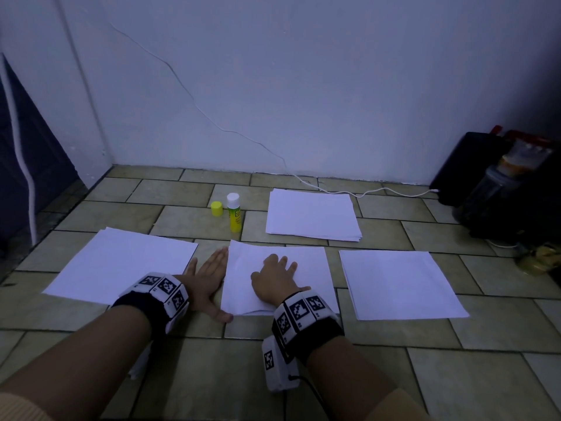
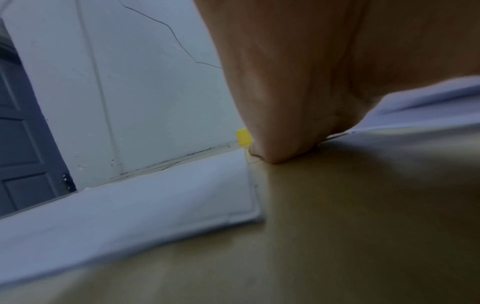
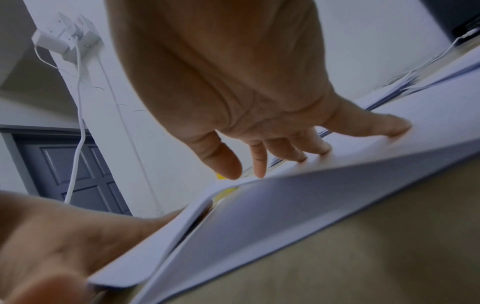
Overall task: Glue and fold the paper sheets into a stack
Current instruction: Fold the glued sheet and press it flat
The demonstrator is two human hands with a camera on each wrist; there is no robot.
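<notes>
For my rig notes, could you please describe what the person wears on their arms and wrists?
Each wrist carries a black band ringed with white blocks bearing black square-pattern markers. A thin black cable trails from the right unit. Tan sleeves show at both forearms. The hands are bare.

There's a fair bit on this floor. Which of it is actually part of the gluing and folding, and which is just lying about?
Part of the job:
- folded sheet under the right hand, left hand flat at its edge
- glue stick and its yellow cap
- left sheet, right sheet, far paper pile

Just lying about:
- white cable
- dark clutter in the corner
</notes>
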